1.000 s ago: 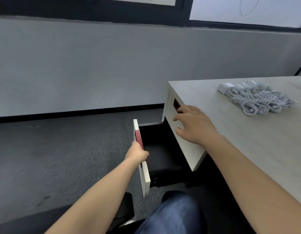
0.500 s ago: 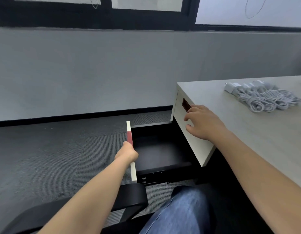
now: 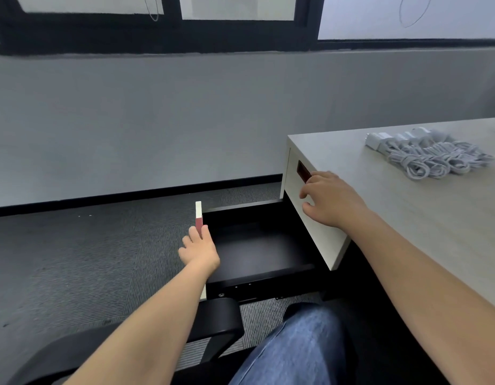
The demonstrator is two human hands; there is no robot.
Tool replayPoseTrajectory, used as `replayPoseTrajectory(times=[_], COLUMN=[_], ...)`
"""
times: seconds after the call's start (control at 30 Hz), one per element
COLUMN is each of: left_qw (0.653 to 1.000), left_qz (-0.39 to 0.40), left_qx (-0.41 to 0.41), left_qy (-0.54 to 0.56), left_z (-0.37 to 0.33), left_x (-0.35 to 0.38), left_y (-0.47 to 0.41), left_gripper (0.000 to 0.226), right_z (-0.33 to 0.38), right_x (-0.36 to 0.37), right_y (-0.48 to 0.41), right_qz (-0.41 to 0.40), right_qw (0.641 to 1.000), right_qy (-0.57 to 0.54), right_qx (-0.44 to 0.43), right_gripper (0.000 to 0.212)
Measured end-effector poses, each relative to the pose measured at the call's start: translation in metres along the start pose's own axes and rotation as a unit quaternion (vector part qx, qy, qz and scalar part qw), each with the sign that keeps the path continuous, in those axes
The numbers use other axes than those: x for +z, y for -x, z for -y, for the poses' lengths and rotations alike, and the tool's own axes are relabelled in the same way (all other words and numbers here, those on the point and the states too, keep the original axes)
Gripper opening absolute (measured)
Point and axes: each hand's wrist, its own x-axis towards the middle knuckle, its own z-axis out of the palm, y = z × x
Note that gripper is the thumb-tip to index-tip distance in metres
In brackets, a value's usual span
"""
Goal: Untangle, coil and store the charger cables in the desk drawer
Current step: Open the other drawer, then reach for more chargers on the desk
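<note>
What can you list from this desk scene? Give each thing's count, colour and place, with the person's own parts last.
charger cables: one bundle, white, coiled, on the desk top at far right
desk: one, pale wood-look top, right side
lower drawer: one, black inside, pulled open, nothing visible inside
upper drawer front: one, white with dark red handle recess, closed
chair armrest: one, black, bottom centre
carpet: dark grey, floor
left hand: on the open drawer's front edge
right hand: resting against the upper drawer front
</note>
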Motion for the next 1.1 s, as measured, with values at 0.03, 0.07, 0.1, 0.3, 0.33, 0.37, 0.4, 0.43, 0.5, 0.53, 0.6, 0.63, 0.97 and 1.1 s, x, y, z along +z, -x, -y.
replayPoseTrajectory(times=[0.03,0.07,0.1,0.3,0.33,0.37,0.4,0.43,0.5,0.53,0.6,0.63,0.97,1.1], left_qw=[0.999,0.996,0.993,0.979,0.978,0.976,0.975,0.974,0.974,0.976,0.987,0.993,0.825,0.742], left_qz=[-0.013,-0.022,-0.023,-0.014,-0.015,-0.015,-0.015,-0.017,-0.023,-0.026,-0.026,-0.023,-0.009,0.045], left_qx=[0.013,0.023,0.030,0.039,0.040,0.040,0.039,0.039,0.043,0.049,0.063,0.073,0.206,0.230], left_qy=[-0.040,-0.079,-0.113,-0.199,-0.206,-0.213,-0.219,-0.223,-0.222,-0.209,-0.146,-0.094,0.527,0.628], left_z=[0.002,0.005,0.009,0.019,0.018,0.017,0.016,0.016,0.015,0.012,0.001,-0.007,-0.130,-0.177], left_x=[0.002,0.003,0.004,0.007,0.006,0.005,0.004,0.002,-0.004,-0.008,-0.019,-0.025,-0.118,-0.146], left_y=[-0.001,-0.001,-0.002,-0.002,-0.002,-0.002,-0.003,-0.004,-0.006,-0.007,-0.007,-0.006,0.022,0.038], left_gripper=[0.081,0.074,0.067,0.052,0.053,0.054,0.055,0.055,0.056,0.055,0.052,0.051,0.035,0.028], right_z=[0.000,0.000,0.000,0.000,0.001,0.001,0.001,0.001,0.001,0.001,0.001,0.000,-0.003,-0.032], right_x=[0.000,0.001,0.001,0.001,0.001,0.000,0.000,0.000,-0.001,0.000,0.000,0.000,-0.009,-0.017], right_y=[0.000,0.000,-0.001,0.000,0.000,0.000,0.000,0.000,0.000,0.000,0.000,0.000,0.000,0.014], right_qz=[0.000,0.000,-0.001,-0.008,-0.009,-0.010,-0.010,-0.010,-0.012,-0.013,-0.015,-0.015,-0.154,-0.234], right_qw=[1.000,1.000,1.000,1.000,1.000,1.000,1.000,1.000,1.000,1.000,1.000,1.000,0.972,0.945], right_qy=[0.000,-0.001,-0.001,0.006,0.009,0.011,0.012,0.012,0.009,0.007,0.004,0.004,-0.152,-0.168], right_qx=[-0.001,-0.001,-0.001,-0.006,-0.007,-0.008,-0.007,-0.007,-0.007,-0.007,-0.006,-0.007,0.091,0.154], right_gripper=[0.033,0.034,0.034,0.033,0.033,0.033,0.033,0.033,0.033,0.033,0.033,0.033,0.028,0.030])
